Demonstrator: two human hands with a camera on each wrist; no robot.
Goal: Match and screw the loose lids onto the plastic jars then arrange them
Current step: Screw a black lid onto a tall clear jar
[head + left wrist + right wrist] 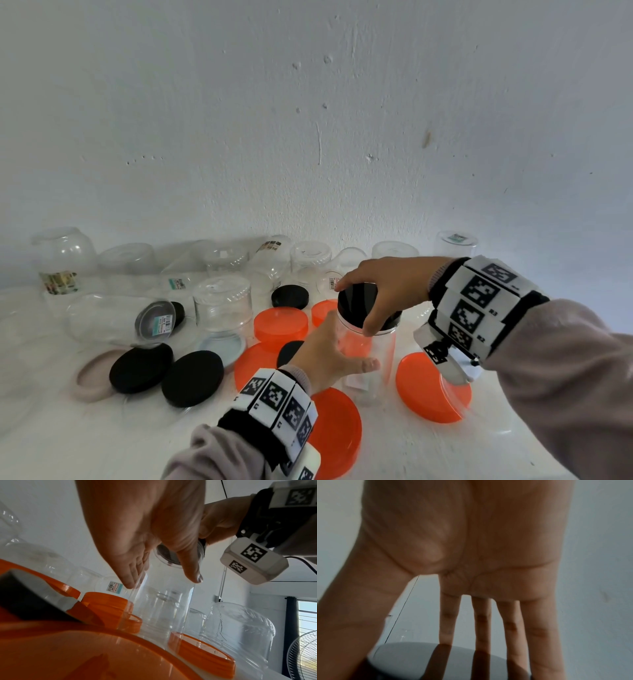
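A tall clear plastic jar (pixel 385 349) stands upright on the white table among loose lids. My left hand (pixel 352 342) grips its side, thumb in front and fingers behind. The left wrist view shows my left hand (pixel 164 580) spanning the jar (pixel 163 608), fingers on one wall and thumb on the other. A black lid (pixel 359 301) sits on the jar's mouth. My right hand (pixel 356 308) grasps it from above, thumb on the near rim and fingers on the far rim. In the right wrist view its fingers (pixel 448 622) reach down to the lid (pixel 412 655).
Orange lids lie around the jar (pixel 281 323), (pixel 431 387), (pixel 335 431). Black lids (pixel 140 368), (pixel 191 378), (pixel 290 296), a pink lid (pixel 89 380) and a pale lid (pixel 222 346) lie to the left. Several clear jars (pixel 222 301) stand or lie along the wall.
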